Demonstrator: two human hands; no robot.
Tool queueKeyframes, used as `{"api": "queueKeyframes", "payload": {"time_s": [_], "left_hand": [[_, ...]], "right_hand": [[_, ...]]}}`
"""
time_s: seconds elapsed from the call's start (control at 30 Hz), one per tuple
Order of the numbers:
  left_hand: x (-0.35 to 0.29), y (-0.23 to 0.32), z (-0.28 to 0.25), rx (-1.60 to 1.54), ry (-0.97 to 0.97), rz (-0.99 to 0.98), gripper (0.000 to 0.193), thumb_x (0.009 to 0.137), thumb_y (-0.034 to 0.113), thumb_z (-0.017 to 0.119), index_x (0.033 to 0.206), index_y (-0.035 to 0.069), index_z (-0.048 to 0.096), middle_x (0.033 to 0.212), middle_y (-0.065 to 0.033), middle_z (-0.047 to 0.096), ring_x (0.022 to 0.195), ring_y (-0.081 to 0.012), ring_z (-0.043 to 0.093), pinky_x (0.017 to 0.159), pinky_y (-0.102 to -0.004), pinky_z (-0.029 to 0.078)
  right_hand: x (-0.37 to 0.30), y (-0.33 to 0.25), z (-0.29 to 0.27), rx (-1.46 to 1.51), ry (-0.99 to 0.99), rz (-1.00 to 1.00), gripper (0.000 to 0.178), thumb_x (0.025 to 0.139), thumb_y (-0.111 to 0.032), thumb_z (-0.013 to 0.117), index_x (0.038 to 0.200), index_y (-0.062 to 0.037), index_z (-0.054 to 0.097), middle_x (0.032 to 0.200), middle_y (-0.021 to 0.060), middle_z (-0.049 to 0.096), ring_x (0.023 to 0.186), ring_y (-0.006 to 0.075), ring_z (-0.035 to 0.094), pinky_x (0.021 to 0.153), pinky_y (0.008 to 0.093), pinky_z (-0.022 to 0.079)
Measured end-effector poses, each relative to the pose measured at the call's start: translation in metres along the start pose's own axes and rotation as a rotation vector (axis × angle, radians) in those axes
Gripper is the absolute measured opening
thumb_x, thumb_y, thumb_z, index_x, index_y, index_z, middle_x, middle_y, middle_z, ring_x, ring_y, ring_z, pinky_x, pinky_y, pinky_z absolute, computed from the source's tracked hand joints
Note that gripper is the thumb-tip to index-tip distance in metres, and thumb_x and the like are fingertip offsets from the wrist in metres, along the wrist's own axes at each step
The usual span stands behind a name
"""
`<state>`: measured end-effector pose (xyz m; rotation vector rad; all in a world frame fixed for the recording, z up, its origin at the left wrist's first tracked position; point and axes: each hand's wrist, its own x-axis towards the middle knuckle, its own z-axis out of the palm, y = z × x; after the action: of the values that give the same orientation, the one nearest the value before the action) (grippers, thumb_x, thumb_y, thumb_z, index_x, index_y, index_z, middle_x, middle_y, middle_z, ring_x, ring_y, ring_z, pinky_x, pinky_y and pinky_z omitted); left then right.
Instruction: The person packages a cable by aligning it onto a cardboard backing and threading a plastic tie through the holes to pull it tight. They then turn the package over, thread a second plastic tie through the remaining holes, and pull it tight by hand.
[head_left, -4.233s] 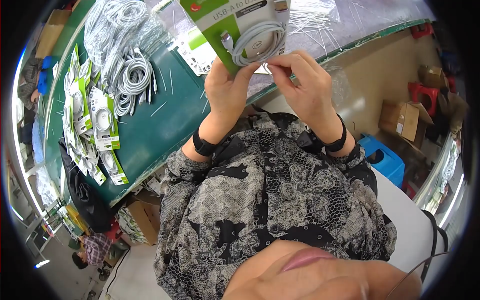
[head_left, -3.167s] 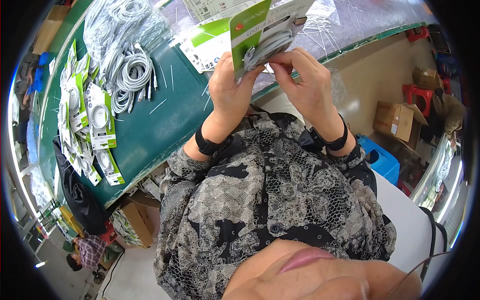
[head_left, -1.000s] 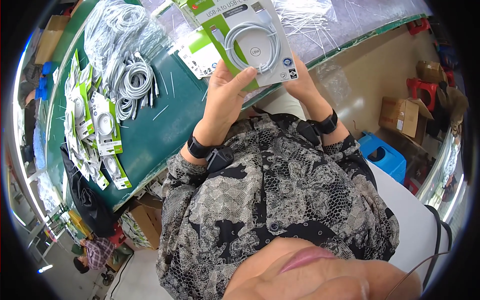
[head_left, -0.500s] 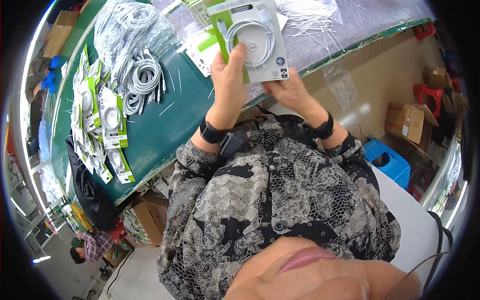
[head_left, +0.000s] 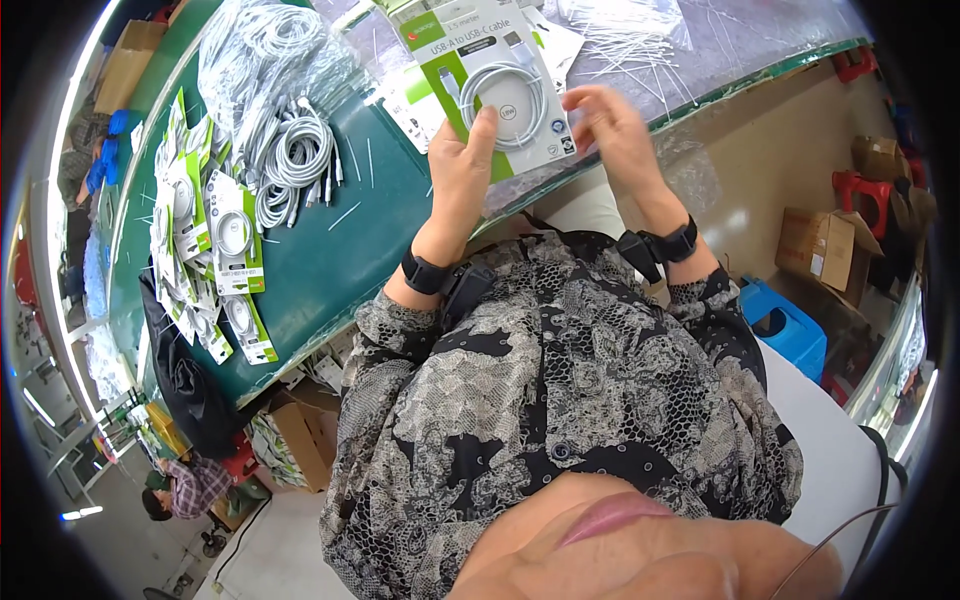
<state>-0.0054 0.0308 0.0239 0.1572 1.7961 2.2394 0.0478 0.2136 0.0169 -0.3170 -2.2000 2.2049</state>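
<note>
My left hand (head_left: 462, 165) grips a green and white backing card (head_left: 512, 85) by its lower left side, the thumb on its front. A white charging cable (head_left: 466, 100) lies coiled against that card. Just off the card's right edge is my right hand (head_left: 615, 130), its fingers loosely bent and apart, with nothing visible in them. Under and behind the held card, more flat green and white cards (head_left: 405, 108) lie on the table. White ties (head_left: 625, 45) are spread at the back right.
On the green table (head_left: 330, 270) at left lie a pile of carded cables (head_left: 235, 240), loose coiled cables (head_left: 300, 150) and a clear plastic bag (head_left: 265, 60). Cardboard boxes (head_left: 822, 245) and a blue plastic stool (head_left: 790, 325) stand at right. Another person (head_left: 195, 485) is far off at lower left.
My right hand has come away from the card's lower edge and moved right and up. The card, still in my left hand, now tilts more and shows its printed top.
</note>
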Motion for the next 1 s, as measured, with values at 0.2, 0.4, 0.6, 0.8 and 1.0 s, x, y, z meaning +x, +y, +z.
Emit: {"api": "queueKeyframes", "payload": {"time_s": [0.2,0.4,0.6,0.8,1.0], "left_hand": [[-0.008,-0.002,-0.01,0.403,-0.084,0.117,0.031,0.094,0.028,0.055,0.096,-0.002,0.063,0.08,-0.0064,0.065,0.069,-0.0108,0.057,0.06,-0.0265,0.046],[-0.014,-0.009,-0.006,0.357,-0.077,0.281,0.034,0.096,0.032,0.052,0.096,-0.001,0.063,0.076,-0.0073,0.063,0.067,-0.0135,0.057,0.059,-0.0287,0.046],[-0.004,-0.021,-0.024,0.2,-0.099,0.219,0.034,0.096,0.032,0.051,0.1,-0.001,0.062,0.077,-0.0073,0.064,0.068,-0.0125,0.058,0.059,-0.0284,0.046],[0.016,-0.011,-0.051,0.016,-0.108,0.015,0.034,0.095,0.032,0.055,0.101,-0.001,0.063,0.08,-0.0049,0.065,0.072,-0.0093,0.058,0.063,-0.026,0.048],[0.006,0.015,-0.099,0.352,-0.24,-0.039,0.033,0.091,0.03,0.062,0.1,-0.002,0.064,0.083,-0.0033,0.065,0.073,-0.0079,0.058,0.064,-0.0242,0.049]], "right_hand": [[0.012,-0.057,0.019,-0.822,0.274,-1.017,0.015,0.079,-0.008,0.067,0.094,-0.0077,0.064,0.085,0.0046,0.061,0.083,0.0214,0.057,0.08,0.033,0.043],[0.02,-0.053,0.033,-0.855,0.073,-1.083,0.017,0.073,-0.008,0.07,0.089,-0.0081,0.064,0.086,0.0031,0.06,0.083,0.0236,0.056,0.084,0.0349,0.04],[0.029,-0.052,0.042,-0.923,-0.047,-0.999,0.017,0.076,-0.01,0.069,0.092,-0.0072,0.064,0.09,0.0048,0.06,0.085,0.025,0.056,0.088,0.0345,0.039],[0.06,-0.068,0.04,-0.821,0.277,-1.059,0.022,0.086,-0.017,0.065,0.104,-0.0066,0.06,0.101,0.0085,0.058,0.09,0.0237,0.057,0.086,0.0331,0.042],[0.059,-0.023,0.028,-0.62,0.175,-0.577,0.017,0.089,-0.005,0.058,0.106,-0.0022,0.059,0.098,0.0097,0.06,0.09,0.0198,0.059,0.078,0.0275,0.047]]}}
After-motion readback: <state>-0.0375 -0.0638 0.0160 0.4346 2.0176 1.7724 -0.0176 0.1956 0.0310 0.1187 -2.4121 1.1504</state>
